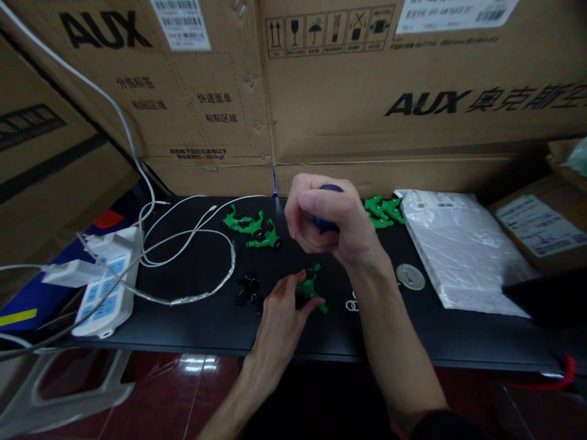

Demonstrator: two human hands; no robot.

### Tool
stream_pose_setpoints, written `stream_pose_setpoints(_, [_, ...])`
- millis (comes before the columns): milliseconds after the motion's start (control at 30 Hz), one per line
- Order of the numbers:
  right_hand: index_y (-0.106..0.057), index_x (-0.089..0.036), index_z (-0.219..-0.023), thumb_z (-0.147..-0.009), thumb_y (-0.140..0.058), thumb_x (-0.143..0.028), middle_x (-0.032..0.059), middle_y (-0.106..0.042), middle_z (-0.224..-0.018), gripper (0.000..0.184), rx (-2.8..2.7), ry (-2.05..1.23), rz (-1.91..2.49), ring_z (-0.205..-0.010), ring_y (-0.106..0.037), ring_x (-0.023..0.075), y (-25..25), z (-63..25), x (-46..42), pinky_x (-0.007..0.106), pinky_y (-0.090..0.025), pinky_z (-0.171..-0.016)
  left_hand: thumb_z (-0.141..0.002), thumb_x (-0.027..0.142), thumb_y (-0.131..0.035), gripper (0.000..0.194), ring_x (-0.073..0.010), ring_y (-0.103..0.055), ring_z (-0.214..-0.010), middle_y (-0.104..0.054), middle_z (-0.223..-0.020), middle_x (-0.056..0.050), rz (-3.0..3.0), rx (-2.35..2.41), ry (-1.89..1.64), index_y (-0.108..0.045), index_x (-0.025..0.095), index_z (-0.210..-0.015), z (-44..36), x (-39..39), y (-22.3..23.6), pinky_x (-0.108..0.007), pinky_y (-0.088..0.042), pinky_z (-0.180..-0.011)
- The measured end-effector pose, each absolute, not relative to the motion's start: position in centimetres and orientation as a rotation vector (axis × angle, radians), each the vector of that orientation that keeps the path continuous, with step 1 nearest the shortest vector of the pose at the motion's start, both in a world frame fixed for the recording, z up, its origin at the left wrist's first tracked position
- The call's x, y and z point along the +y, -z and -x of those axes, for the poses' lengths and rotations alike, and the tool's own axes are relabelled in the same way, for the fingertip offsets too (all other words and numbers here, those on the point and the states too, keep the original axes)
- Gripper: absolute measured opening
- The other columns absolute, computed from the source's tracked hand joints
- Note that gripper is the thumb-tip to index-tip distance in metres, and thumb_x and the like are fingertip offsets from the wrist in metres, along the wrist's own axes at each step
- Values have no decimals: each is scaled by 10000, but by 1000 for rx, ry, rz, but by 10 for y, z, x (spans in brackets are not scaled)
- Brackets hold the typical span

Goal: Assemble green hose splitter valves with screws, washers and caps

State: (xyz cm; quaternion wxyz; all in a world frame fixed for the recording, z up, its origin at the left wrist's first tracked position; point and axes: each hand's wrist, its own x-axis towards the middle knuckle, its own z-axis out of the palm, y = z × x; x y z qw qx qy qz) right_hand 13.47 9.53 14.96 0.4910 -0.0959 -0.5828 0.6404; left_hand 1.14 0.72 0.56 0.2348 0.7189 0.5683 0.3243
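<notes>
My right hand (328, 214) is a closed fist around a screwdriver-like tool with a dark blue handle (328, 225), raised above the table; its lower end is hidden by the hand. Below it, my left hand (282, 305) grips a green branched plastic part (308, 286) at the tabletop, thumb and fingers on either side. Small black pieces (247, 288) lie just left of that hand. Some white rings (352, 305) rest near my right forearm, partly covered by it.
Green parts lie in a left group (252, 227) and a right group (384, 211) on the black table (183, 324). A power strip (110, 293) with white cables stands left. At right are a round disc (410, 277) and a plastic-wrapped package (463, 244). Cardboard boxes (330, 91) wall the back.
</notes>
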Motion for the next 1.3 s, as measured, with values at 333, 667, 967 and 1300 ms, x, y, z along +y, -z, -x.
stream_pose_setpoints(333, [-499,-204,-667,-962,-565,-352,-47,-429,-597,336,-1373,-1028,567,-515,-408,85,-151,-120,73,220,-346,-470,-756,232,-879,454,-297,-744,-1050,-758,-1079,-109,-1958,1571,-835,-627,166,-1128,-10,9,-13,-456,-628,-892])
stream_pose_setpoints(667, [-438,-241,-731,-1026,-480,-344,-57,-372,-623,315,-1006,-278,968,-491,-387,105,-149,-98,73,265,-372,-523,-820,45,-729,289,-312,-728,-1096,-753,-1118,-133,-1885,1515,-804,-643,159,-1071,-8,9,-21,-460,-617,-903])
stream_pose_setpoints(967, [-482,-238,-725,-975,-576,-361,-52,-413,-602,294,-997,-352,1031,-492,-434,99,-158,-90,67,240,-386,-490,-849,77,-677,270,-317,-748,-1020,-753,-1121,-135,-1862,1508,-777,-650,176,-1098,-8,10,-25,-458,-619,-846])
stream_pose_setpoints(1300, [-686,-198,-965,-972,-645,-260,-31,-691,-741,75,-2416,-358,873,-604,-614,101,-173,-169,43,249,-400,-573,-791,223,-824,470,-343,-732,-1072,-746,-1171,-143,-1848,1593,-783,-628,180,-1216,-6,12,-19,-520,-589,-924])
